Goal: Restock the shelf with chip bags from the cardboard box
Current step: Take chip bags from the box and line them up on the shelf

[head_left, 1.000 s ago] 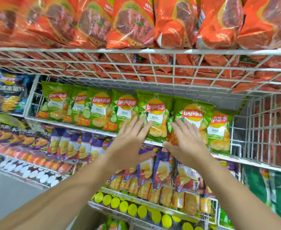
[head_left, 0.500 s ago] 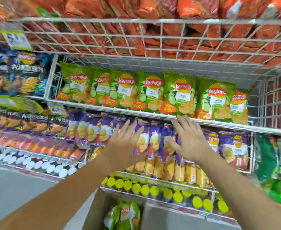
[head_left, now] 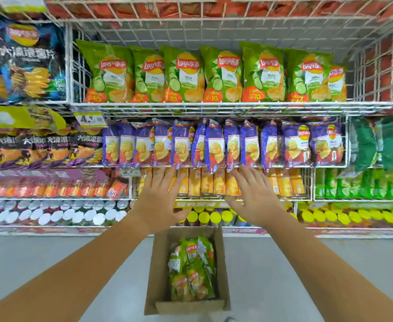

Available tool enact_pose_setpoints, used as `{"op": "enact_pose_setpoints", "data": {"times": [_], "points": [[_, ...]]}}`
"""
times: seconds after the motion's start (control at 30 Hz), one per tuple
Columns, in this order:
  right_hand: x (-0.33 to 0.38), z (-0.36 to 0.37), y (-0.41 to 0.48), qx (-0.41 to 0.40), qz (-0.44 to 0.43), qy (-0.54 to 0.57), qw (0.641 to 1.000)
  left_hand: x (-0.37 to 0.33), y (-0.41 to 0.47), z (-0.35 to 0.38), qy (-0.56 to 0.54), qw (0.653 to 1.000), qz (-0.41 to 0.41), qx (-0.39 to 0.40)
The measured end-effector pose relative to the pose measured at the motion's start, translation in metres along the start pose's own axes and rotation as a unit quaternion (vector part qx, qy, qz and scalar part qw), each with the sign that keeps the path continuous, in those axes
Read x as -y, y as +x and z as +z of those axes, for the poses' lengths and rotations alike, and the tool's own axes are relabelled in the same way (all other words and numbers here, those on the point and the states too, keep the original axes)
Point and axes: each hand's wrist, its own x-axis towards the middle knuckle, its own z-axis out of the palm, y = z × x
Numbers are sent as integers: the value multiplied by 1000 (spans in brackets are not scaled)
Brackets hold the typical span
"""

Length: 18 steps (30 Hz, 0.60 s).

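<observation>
Both hands, left hand point(head_left: 160, 201) and right hand point(head_left: 256, 201), hover spread and empty at frame centre. The chip bags point(head_left: 192, 273) in the cardboard box point(head_left: 158, 275) below look light, crinkly and crushable; pinch the top seam.

Purple bags point(head_left: 214, 147) in a row above yellow canisters point(head_left: 207, 184); grey floor point(head_left: 272, 275) below

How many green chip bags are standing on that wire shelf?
7 green chip bags, side by side in one row across the wire shelf; the rightmost bag is partly covered. More may sit behind.
</observation>
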Motion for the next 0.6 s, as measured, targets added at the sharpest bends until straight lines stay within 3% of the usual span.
{"op": "enact_pose_setpoints", "data": {"times": [0.2, 0.6], "points": [[-3, 64, -7, 52, 11, 21, 998, 7, -18, 48, 9, 996, -21, 91], [10, 193, -2, 135, 20, 57, 989, -6, -29, 168, -5, 989, -8, 150]]}}
